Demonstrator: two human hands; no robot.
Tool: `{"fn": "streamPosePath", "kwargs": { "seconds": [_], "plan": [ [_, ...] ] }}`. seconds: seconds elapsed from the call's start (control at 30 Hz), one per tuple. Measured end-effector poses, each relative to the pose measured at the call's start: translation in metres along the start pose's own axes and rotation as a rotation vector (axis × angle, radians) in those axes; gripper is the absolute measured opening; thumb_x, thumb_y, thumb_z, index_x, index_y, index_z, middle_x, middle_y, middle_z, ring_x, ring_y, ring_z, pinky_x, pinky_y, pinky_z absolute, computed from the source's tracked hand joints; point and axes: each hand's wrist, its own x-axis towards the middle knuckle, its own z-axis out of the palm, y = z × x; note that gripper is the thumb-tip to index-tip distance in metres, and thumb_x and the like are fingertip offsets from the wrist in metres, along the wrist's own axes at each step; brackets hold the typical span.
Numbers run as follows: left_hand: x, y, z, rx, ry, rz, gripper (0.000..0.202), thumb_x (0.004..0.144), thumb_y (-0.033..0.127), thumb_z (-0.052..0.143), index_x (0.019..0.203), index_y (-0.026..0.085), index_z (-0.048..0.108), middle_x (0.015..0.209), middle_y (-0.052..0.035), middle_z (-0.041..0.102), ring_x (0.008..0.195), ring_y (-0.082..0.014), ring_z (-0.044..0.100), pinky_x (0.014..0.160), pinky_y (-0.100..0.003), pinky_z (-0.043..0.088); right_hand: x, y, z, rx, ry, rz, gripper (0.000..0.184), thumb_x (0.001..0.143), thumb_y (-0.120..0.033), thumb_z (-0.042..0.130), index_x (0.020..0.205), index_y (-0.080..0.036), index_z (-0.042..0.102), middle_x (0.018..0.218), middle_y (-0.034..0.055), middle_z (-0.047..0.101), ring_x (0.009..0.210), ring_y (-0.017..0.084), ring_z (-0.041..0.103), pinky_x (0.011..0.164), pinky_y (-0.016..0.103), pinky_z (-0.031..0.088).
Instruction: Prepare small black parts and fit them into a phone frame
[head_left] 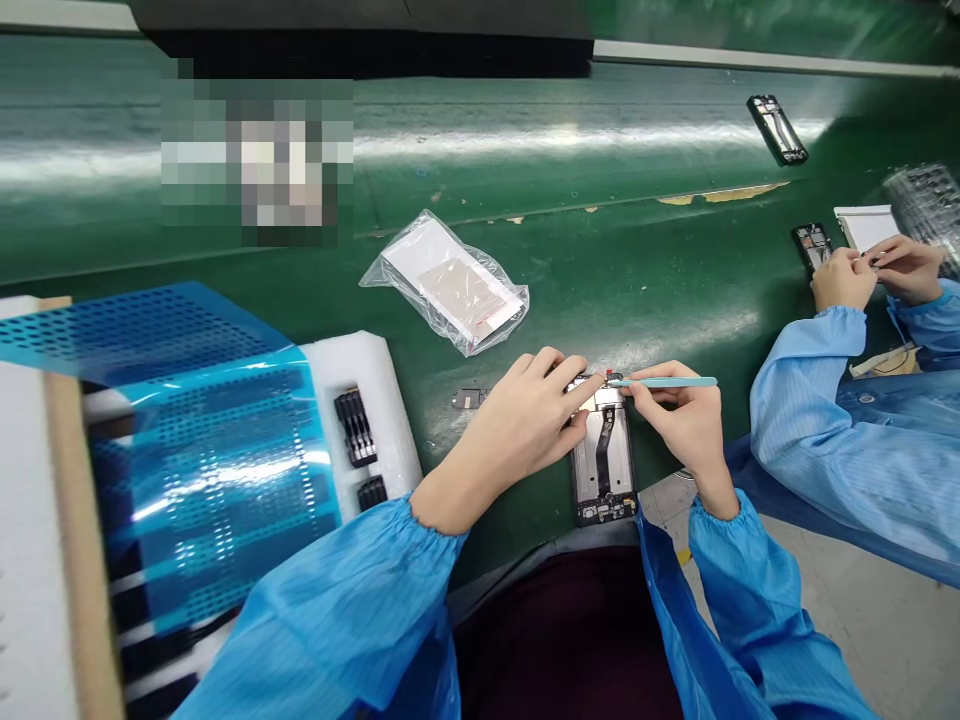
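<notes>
An opened smartphone (616,460) lies on the green bench in front of me, its inner frame, a dark flex cable and the small boards at its ends exposed. My left hand (529,415) steadies its upper left part, thumb at the side and index finger over the top. Light blue tweezers (675,382) are pinched in my right hand (686,415). Their tips reach the phone's top end, beside a small red spot; what they touch is too small to make out. Left of my left hand sits a small dark phone part (469,399), partly covered.
A clear plastic bag (450,285) with flat white pieces lies beyond my hands. On the left, blue perforated film (232,480) drapes beside a white foam tray (365,370) of black parts. At right, a co-worker's hands (847,278) work near another opened phone (812,243). A further phone (778,130) lies behind.
</notes>
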Motion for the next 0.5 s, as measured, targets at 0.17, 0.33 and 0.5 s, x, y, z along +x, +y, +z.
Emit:
{"fn": "streamPosePath", "kwargs": {
  "seconds": [0.17,0.33,0.5],
  "plan": [
    [0.000,0.000,0.001,0.004,0.005,0.009,0.040,0.105,0.019,0.054,0.143,0.015,0.066,0.124,-0.0146,0.071,0.105,-0.0326,0.060,0.082,-0.044,0.048,-0.005,-0.005,0.002,-0.174,0.013,-0.161,0.007,0.098,-0.031,0.076,0.100,-0.029,0.082,0.099,0.0011,0.085,0.087,0.023,0.084,0.082,0.035,0.070],
    [0.001,0.001,0.001,-0.004,-0.001,0.001,0.040,0.104,0.018,0.055,0.142,0.015,0.067,0.124,-0.0148,0.071,0.105,-0.0321,0.060,0.083,-0.044,0.047,-0.009,-0.002,0.006,-0.268,0.070,-0.352,0.012,0.096,-0.024,0.075,0.100,-0.032,0.083,0.098,0.0003,0.085,0.086,0.024,0.082,0.081,0.037,0.068],
    [0.003,0.002,0.002,-0.011,-0.005,-0.010,0.041,0.106,0.019,0.052,0.144,0.015,0.066,0.122,-0.0126,0.071,0.106,-0.0318,0.061,0.084,-0.043,0.047,-0.013,0.005,0.006,-0.255,0.083,-0.441,0.019,0.098,-0.017,0.074,0.108,-0.031,0.082,0.102,0.0009,0.086,0.090,0.022,0.083,0.084,0.035,0.068]
  ]
}}
